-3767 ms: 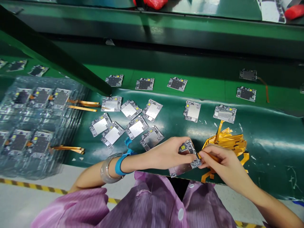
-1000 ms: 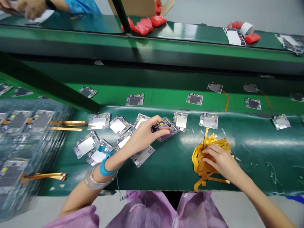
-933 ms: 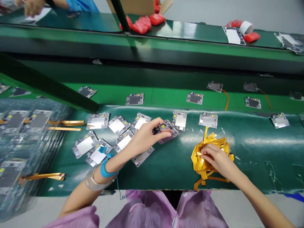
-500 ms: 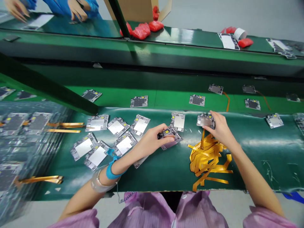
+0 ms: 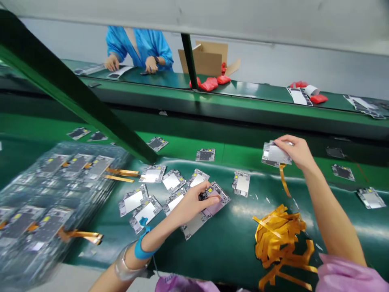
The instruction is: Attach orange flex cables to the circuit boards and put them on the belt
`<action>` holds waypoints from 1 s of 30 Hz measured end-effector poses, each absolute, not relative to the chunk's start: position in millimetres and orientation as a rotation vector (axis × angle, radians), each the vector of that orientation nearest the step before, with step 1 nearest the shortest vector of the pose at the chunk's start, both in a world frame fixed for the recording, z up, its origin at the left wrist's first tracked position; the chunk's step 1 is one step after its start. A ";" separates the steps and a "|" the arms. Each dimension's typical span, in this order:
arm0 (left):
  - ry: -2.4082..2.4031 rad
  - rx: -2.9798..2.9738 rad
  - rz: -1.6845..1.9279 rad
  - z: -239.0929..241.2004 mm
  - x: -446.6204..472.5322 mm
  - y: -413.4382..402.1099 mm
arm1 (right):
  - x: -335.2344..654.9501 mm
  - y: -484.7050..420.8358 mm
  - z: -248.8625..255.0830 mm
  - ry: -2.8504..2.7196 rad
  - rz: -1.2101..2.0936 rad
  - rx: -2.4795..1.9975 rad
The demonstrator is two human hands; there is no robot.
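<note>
My right hand (image 5: 296, 151) is stretched forward over the green conveyor belt (image 5: 212, 138), closed on a silver circuit board (image 5: 275, 154) with an orange flex strip (image 5: 284, 182) hanging from it. My left hand (image 5: 194, 200) rests on the dark green mat (image 5: 227, 243), fingers pinched on another circuit board (image 5: 216, 198) held at a tilt above a further board lying flat. Several more silver boards (image 5: 152, 190) lie on the mat to its left. A loose heap of orange flex strips (image 5: 281, 239) lies below my right arm.
Stacked clear trays (image 5: 45, 194) holding boards stand at the left. A slanted green beam (image 5: 75, 93) crosses the upper left. Dark boards (image 5: 205, 154) lie spaced along the belt. Across the far bench a person in a blue coat (image 5: 139, 44) works beside a cardboard box (image 5: 209, 59) and red packets (image 5: 209, 83).
My right hand left the heap of strips, took the board with the hanging strip off the mat and carried it out over the belt. The view tilted upward. My left hand kept its board.
</note>
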State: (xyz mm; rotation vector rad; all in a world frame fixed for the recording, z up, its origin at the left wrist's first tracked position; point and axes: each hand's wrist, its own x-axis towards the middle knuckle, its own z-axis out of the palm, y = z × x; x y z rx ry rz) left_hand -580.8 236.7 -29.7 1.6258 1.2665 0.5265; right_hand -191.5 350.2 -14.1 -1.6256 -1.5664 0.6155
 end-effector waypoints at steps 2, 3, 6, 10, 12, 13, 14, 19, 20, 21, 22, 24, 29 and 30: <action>1.293 1.614 0.562 -29.3 -586.1 236.0 | -213.9 393.7 -12.4 -1.591 0.632 -1.645; 1.306 1.606 0.576 -29.4 -587.9 235.7 | -227.2 413.4 -14.7 -1.605 0.649 -1.667; 1.346 1.598 0.593 -30.2 -589.8 235.6 | -262.7 454.3 -30.9 -1.661 0.702 -1.744; 1.343 1.625 0.547 -32.5 -589.9 237.4 | -265.0 454.3 -53.4 -1.693 0.681 -1.862; 1.329 1.624 0.512 -34.7 -590.4 239.0 | -244.0 430.4 -56.9 -1.691 0.643 -1.904; 1.318 1.619 0.496 -36.1 -590.4 240.1 | -230.9 412.6 -56.3 -1.694 0.631 -1.916; 1.304 1.612 0.483 -37.8 -590.1 241.2 | -217.7 390.9 -54.2 -1.705 0.628 -1.922; 1.272 1.645 0.423 -47.7 -579.2 244.4 | -181.1 245.5 -34.3 -1.839 0.724 -1.890; 1.262 1.659 0.411 -49.5 -575.6 243.7 | -180.1 215.3 -32.5 -1.870 0.759 -1.883; 1.241 1.667 0.400 -51.1 -571.9 242.6 | -180.0 186.9 -32.7 -1.911 0.807 -1.873; 1.214 1.667 0.392 -52.5 -568.4 241.0 | -180.3 161.1 -35.1 -1.946 0.832 -1.900; 1.168 1.652 0.378 -55.0 -561.8 237.5 | -181.7 119.4 -46.1 -1.873 0.775 -2.051; 1.101 1.632 0.307 -57.1 -548.8 231.6 | -195.3 76.3 -89.6 -1.530 0.563 -2.237; 1.089 1.629 0.292 -56.6 -546.3 231.2 | -199.5 76.0 -96.6 -1.504 0.553 -2.235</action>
